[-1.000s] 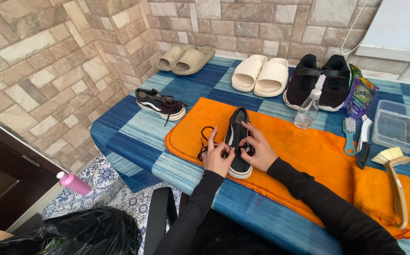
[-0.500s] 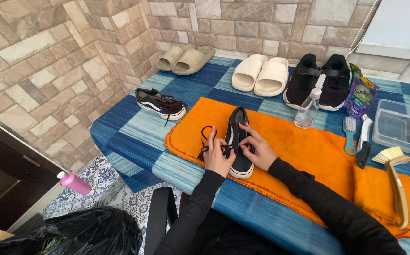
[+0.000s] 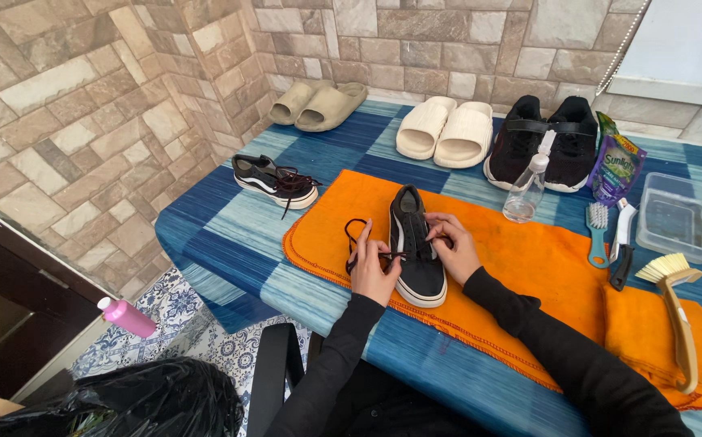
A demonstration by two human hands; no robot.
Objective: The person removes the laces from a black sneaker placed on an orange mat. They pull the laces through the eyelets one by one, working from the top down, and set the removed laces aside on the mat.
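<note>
Hands [image 3: 412,259] unmoved on black sneaker [image 3: 417,247]

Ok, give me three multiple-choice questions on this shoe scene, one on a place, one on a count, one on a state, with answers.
1. Where does the black shoe under the hands lie?
A. on the orange cloth
B. in the clear tub
C. on the floor

2. How many pairs of slides stand by the wall?
A. one
B. two
C. four

3. What is the left hand doing?
A. resting flat
B. pinching a black lace
C. gripping a brush

Answers: 1 A, the shoe sits on the cloth on the table. 2 B, a beige pair and a white pair. 3 B, its fingers close on the lace while the right hand touches the shoe.
</note>
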